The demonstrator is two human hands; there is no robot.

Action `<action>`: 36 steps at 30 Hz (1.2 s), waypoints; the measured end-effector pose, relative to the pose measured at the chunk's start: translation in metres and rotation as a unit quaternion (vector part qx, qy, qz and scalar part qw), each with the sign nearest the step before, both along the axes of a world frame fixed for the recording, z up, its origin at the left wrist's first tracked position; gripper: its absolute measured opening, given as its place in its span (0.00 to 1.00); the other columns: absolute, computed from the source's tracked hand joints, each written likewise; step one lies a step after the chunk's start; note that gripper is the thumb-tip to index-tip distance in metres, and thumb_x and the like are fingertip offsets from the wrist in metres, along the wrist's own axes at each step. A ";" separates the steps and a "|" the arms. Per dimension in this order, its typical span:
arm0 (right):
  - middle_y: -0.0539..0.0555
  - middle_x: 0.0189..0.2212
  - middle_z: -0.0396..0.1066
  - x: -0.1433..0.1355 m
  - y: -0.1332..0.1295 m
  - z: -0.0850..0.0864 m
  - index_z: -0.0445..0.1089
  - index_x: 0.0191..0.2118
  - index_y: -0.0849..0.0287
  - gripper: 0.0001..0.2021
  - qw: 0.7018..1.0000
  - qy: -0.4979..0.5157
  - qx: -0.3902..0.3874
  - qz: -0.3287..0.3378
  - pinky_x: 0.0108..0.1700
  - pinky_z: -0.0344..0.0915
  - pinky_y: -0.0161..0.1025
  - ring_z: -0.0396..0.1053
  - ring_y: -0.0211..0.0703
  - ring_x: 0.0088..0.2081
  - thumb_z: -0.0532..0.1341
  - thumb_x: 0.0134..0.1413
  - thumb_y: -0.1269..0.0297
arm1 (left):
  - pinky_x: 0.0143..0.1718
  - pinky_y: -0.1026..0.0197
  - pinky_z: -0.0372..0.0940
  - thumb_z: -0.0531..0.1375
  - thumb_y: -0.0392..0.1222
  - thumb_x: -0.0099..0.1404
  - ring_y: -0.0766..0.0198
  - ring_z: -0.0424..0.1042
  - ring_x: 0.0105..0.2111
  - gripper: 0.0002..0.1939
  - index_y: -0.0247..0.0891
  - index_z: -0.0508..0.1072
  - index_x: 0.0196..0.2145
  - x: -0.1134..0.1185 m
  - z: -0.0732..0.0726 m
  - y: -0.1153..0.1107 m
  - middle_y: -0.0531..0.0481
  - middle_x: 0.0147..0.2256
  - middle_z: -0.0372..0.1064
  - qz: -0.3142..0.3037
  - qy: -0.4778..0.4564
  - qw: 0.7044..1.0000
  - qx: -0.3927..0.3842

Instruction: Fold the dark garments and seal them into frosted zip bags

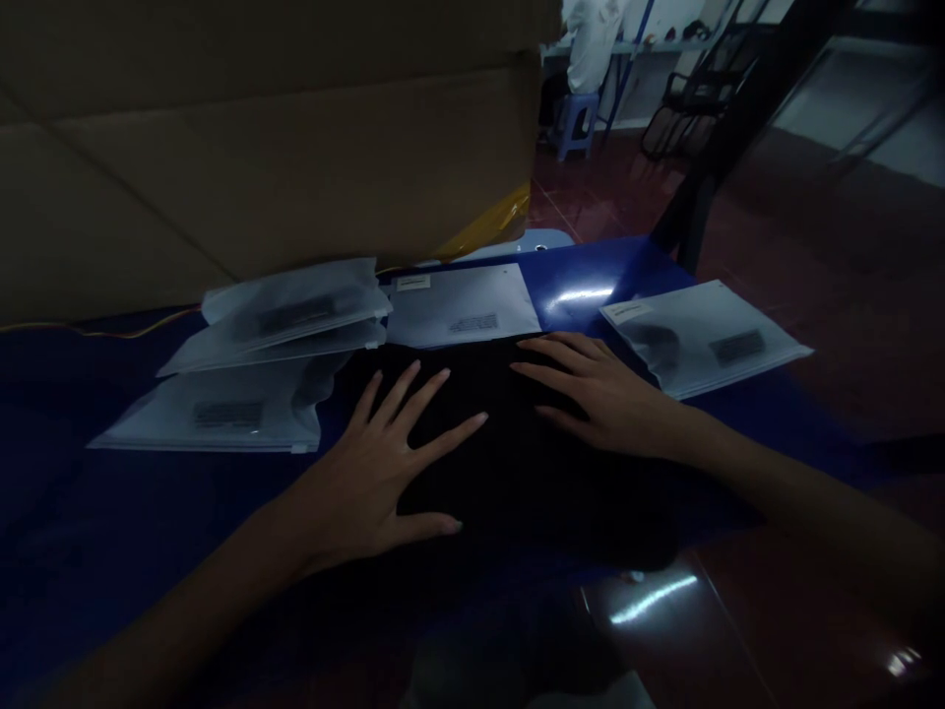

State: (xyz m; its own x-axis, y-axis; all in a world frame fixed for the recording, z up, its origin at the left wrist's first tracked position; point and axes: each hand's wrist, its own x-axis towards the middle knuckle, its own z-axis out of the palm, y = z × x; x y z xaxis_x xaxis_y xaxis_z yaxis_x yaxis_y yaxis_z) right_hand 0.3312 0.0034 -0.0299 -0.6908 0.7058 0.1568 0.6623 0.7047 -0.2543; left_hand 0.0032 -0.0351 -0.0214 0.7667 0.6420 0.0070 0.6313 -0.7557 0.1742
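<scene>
A black cloth item (pixel 509 473) lies spread on the blue table (pixel 59 551); its exact kind is lost in the dark. My left hand (pixel 384 463) rests on its left part, fingers spread wide. On its upper right part lies my right hand (pixel 591 389), the fingers stretched out flat. Just beyond the cloth sits a flat white zip bag (pixel 472 295) with a label. To the left, several frosted zip bags (pixel 251 399) overlap in a loose pile. Another zip bag (pixel 709 340) lies right of my right hand.
A large cardboard box (pixel 281 177) with yellow tape stands along the table's back edge. A thin cable (pixel 95 333) runs in front of it. Farther off, a person (pixel 591 44) sits on a blue stool (pixel 574 123), near a black chair (pixel 694 98). A dark post (pixel 738 128) rises at the right.
</scene>
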 end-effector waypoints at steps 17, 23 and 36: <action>0.55 0.80 0.38 0.001 -0.004 0.012 0.45 0.78 0.44 0.34 0.994 0.023 -0.052 0.090 0.76 0.33 0.71 0.33 0.59 0.79 0.53 0.75 0.44 | 0.64 0.11 0.43 0.58 0.75 0.67 0.18 0.32 0.75 0.52 0.56 0.42 0.78 -0.004 -0.005 0.000 0.33 0.78 0.27 0.008 0.021 0.999 0.026; 0.50 0.80 0.38 -0.005 -0.006 0.017 0.61 0.72 0.38 0.27 0.968 -0.011 -0.145 0.202 0.74 0.22 0.73 0.29 0.61 0.79 0.56 0.73 0.43 | 0.65 0.11 0.41 0.57 0.77 0.67 0.21 0.33 0.75 0.51 0.58 0.43 0.77 -0.004 -0.003 0.000 0.37 0.78 0.28 0.000 0.031 1.000 -0.001; 0.57 0.80 0.34 0.000 -0.001 -0.001 0.44 0.78 0.45 0.38 0.993 -0.018 -0.062 0.099 0.75 0.28 0.73 0.28 0.63 0.79 0.56 0.71 0.39 | 0.64 0.10 0.39 0.58 0.79 0.64 0.19 0.31 0.75 0.53 0.63 0.42 0.76 -0.011 -0.001 0.004 0.41 0.79 0.23 0.024 0.031 0.999 -0.031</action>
State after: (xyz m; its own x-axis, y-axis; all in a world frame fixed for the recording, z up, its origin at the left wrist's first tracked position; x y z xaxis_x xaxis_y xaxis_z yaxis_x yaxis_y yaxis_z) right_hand 0.3310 0.0023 -0.0309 -0.8213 0.5683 0.0497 0.5247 0.7868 -0.3249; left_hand -0.0077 -0.0313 -0.0220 0.7320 0.6764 -0.0812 0.6783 -0.7127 0.1788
